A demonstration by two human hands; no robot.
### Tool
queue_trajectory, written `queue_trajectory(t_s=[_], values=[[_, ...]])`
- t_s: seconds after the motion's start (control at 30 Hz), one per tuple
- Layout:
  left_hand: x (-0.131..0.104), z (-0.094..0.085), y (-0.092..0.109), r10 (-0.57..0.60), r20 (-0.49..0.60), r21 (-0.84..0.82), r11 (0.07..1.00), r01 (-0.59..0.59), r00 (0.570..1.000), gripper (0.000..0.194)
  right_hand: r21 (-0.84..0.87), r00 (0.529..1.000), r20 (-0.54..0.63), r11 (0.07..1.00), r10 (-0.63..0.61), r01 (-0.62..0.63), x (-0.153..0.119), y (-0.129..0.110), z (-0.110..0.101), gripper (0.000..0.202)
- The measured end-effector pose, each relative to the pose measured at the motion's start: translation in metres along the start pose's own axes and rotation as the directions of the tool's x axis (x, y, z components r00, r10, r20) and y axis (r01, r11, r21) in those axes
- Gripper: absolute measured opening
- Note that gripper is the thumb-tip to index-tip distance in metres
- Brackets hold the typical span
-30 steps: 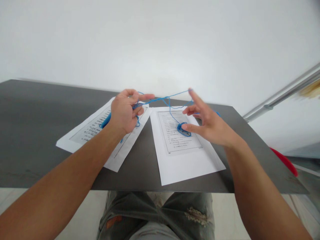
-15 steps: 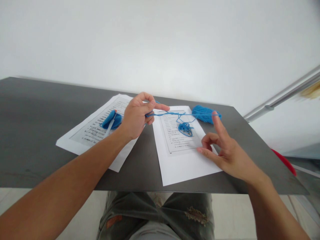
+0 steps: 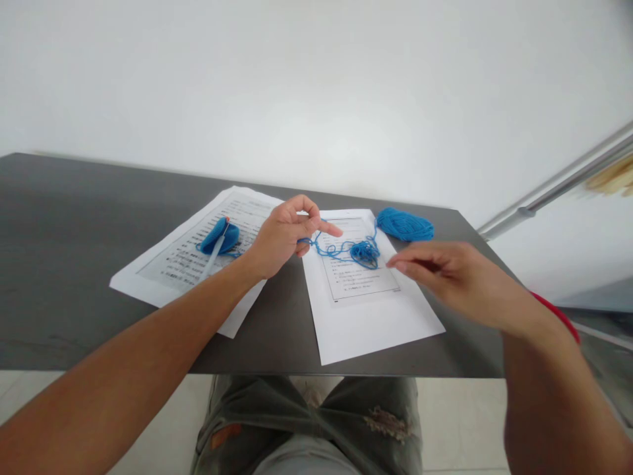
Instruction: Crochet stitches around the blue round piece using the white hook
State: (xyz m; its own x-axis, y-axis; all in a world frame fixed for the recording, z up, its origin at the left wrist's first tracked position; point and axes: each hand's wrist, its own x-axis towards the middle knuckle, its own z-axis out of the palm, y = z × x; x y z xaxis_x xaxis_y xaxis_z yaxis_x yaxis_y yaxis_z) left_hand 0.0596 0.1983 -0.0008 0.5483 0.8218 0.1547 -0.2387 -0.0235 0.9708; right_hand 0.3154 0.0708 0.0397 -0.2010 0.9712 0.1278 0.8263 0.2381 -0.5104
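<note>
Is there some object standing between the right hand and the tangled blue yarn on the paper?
Nothing visible stands between them: the right hand is just to the right of the tangled blue yarn, and the gap shows the printed sheet beneath.

Dark table (image 3: 74, 264): two printed sheets (image 3: 368, 333), blue yarn skein (image 3: 405, 225).

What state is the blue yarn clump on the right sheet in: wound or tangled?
Tangled: the yarn clump shows loose, crossing loops, unlike the smoothly wound skein nearby.

Two hands (image 3: 287, 239), two printed sheets (image 3: 368, 330), three blue yarn bundles (image 3: 405, 225), apparently one hook (image 3: 213, 257).
</note>
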Motion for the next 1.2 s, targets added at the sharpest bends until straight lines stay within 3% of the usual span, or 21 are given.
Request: queue_trajectory(t_s=[0.07,0.17,0.27,0.37,0.53,0.77,0.93,1.07,1.2], values=[[-0.001,0.000,0.001,0.019,-0.005,-0.010,1.000,-0.019,1.000,0.018,-0.030,0.994,-0.060,0.996,-0.090,0.088,0.021,-0.007,0.006,0.032],[-0.001,-0.002,0.004,0.054,-0.016,-0.045,0.998,-0.054,0.998,0.021,-0.153,0.979,0.128,0.972,-0.160,0.179,0.050,-0.014,0.019,0.033],[-0.001,-0.003,0.007,0.079,-0.031,-0.069,0.994,-0.081,0.996,0.023,-0.364,0.975,0.222,0.926,-0.021,0.103,0.070,-0.016,0.031,0.037],[-0.001,-0.004,0.009,0.087,-0.053,-0.071,0.993,-0.091,0.995,0.023,-0.555,0.976,0.169,0.831,0.136,-0.019,0.080,-0.014,0.037,0.043],[-0.001,-0.003,0.009,0.085,-0.092,-0.070,0.993,-0.091,0.992,0.023,-0.612,0.979,0.120,0.789,0.163,-0.056,0.081,-0.010,0.037,0.052],[0.000,-0.002,0.009,0.072,-0.155,-0.062,0.995,-0.082,0.985,0.023,-0.523,0.984,0.094,0.849,0.151,-0.080,0.081,0.000,0.045,0.057],[0.001,-0.001,0.008,0.075,-0.187,-0.051,0.995,-0.086,0.979,0.022,-0.354,0.990,0.056,0.930,0.129,-0.102,0.083,0.009,0.043,0.048],[0.002,-0.001,0.009,0.065,-0.268,-0.039,0.996,-0.078,0.961,0.021,-0.067,0.992,0.041,0.991,0.122,-0.119,0.076,0.016,0.016,0.059],[0.004,-0.003,0.010,0.046,-0.362,-0.029,0.998,-0.060,0.931,0.020,0.335,0.987,-0.040,0.933,0.155,-0.132,0.057,0.012,-0.022,0.056]])
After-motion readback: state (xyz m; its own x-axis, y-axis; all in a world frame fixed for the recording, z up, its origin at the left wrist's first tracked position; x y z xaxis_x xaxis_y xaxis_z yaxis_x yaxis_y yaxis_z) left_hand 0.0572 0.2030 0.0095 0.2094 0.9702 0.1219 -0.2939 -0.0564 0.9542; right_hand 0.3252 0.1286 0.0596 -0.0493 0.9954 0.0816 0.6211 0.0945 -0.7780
